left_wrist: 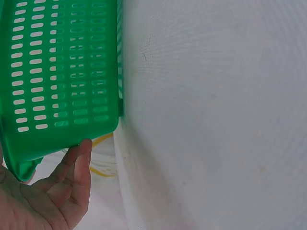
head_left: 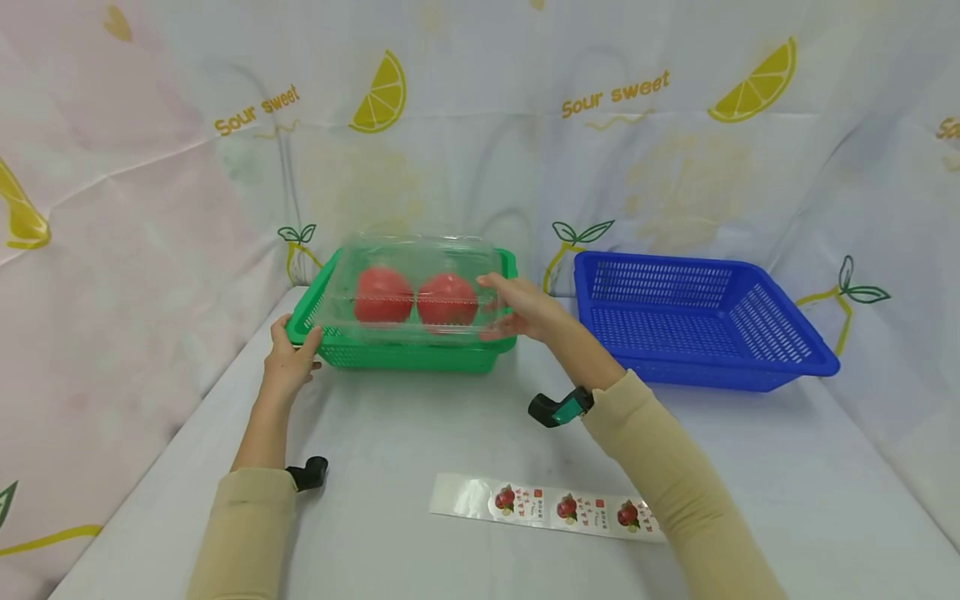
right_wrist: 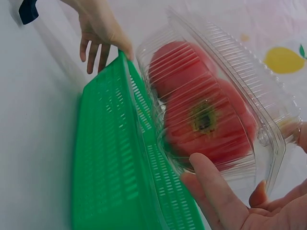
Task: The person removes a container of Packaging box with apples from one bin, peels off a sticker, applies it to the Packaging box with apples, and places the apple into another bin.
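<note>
My right hand [head_left: 525, 308] grips the right end of a clear plastic clamshell box [right_wrist: 230, 62], thumb and fingers spread around its edge. Inside the closed box lie two red tomatoes, one on the left [head_left: 383, 296] and one on the right [head_left: 447, 300]; the right wrist view shows the stem end of the nearer one. The box is over the green plastic basket [head_left: 405, 358], tilted in the right wrist view. At the basket's front left corner, my left hand [head_left: 288, 358] holds the rim, with fingers [left_wrist: 82, 165] against the end wall below.
A blue slotted basket [head_left: 697, 371] stands at the right, behind my right forearm. On the white tabletop [head_left: 375, 442] in front lies a strip of fruit stickers [head_left: 525, 504], partly covered by my right sleeve. A printed cloth hangs behind.
</note>
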### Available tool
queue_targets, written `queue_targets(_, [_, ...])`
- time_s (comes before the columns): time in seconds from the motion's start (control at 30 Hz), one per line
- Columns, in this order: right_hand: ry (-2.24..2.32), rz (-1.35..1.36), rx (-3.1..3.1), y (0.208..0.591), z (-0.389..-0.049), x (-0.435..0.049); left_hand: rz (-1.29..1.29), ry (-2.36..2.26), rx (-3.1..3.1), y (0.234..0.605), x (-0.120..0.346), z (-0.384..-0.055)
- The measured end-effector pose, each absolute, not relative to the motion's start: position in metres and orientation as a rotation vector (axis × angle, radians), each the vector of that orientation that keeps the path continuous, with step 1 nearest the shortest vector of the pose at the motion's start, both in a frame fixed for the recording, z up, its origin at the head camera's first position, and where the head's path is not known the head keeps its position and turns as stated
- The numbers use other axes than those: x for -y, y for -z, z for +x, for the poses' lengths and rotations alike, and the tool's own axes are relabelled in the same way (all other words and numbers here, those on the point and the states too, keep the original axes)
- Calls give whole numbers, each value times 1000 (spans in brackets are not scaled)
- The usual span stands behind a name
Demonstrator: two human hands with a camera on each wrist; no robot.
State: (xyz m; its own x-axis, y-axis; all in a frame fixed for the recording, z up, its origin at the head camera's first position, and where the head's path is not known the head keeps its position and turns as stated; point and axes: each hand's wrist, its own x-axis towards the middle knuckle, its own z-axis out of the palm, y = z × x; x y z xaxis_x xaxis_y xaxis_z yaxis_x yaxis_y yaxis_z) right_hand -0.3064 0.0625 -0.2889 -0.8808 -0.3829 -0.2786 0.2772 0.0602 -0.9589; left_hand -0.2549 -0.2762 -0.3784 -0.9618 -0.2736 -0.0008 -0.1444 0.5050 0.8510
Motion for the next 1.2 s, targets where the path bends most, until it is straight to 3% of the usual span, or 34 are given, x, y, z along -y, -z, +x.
queue_targets(1.2, [1789,-154,-2023,287,-268,-135,368,1444,2630,377,275,-257])
